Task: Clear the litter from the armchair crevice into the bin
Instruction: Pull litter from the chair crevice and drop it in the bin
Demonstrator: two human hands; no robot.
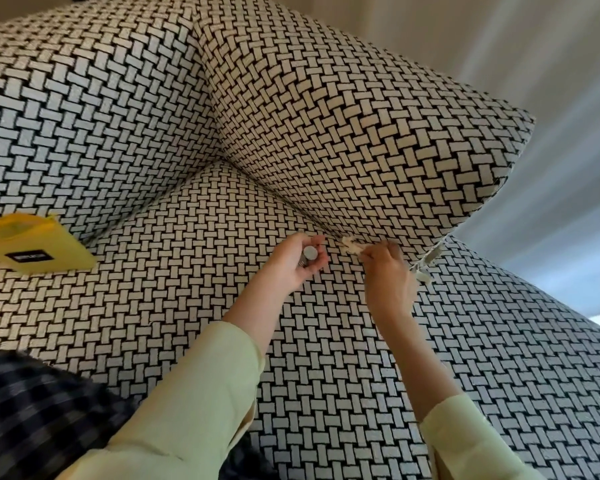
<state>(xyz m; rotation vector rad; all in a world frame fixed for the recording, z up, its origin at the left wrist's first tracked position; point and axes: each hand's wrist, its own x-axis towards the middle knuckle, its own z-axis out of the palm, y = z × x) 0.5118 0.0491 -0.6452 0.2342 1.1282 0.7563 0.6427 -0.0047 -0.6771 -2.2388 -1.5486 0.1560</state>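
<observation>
One armchair. Two hands, the left hand and the right hand, and two green sleeves. One yellow bag. One silver thing. One crumpled scrap. One checked cloth.

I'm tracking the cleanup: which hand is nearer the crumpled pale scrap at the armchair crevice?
Right. The right hand pinches the scrap at the crevice; the left hand is beside it, to its left, apart from it, gripping a small silver object.
</observation>
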